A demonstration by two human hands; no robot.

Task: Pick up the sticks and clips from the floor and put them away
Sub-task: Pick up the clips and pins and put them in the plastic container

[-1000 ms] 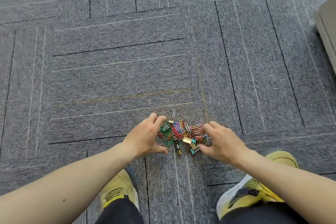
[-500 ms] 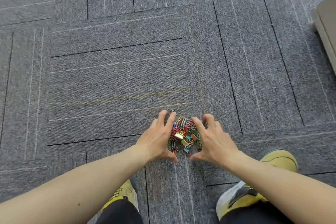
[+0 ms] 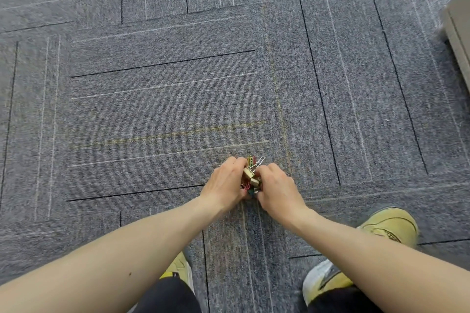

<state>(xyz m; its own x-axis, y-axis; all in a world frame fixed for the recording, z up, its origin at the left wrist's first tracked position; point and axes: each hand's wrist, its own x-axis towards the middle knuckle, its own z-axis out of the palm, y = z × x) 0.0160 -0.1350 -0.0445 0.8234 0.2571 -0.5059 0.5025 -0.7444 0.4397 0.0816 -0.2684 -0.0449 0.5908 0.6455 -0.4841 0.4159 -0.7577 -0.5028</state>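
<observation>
While the person crouches over the grey carpet tiles (image 3: 162, 109), the left hand (image 3: 225, 183) and right hand (image 3: 278, 185) curl their fingers round a heap of coloured clips (image 3: 246, 187), squeezing it between them. Gold binder clips (image 3: 248, 173) show in the gap, and a silver paper clip (image 3: 260, 161) sticks out at the far side. Whether the heap touches the carpet is hidden. Yellow shoes (image 3: 389, 223) stand near the wrists; a pale cabinet corner (image 3: 460, 30) shows at the right edge.

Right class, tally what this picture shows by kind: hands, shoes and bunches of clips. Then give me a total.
Hands: 2, left hand and right hand
Shoes: 2, left shoe and right shoe
Bunches: 1, the bunch of clips gripped between both hands; single clips too packed to count
Total: 5
</observation>
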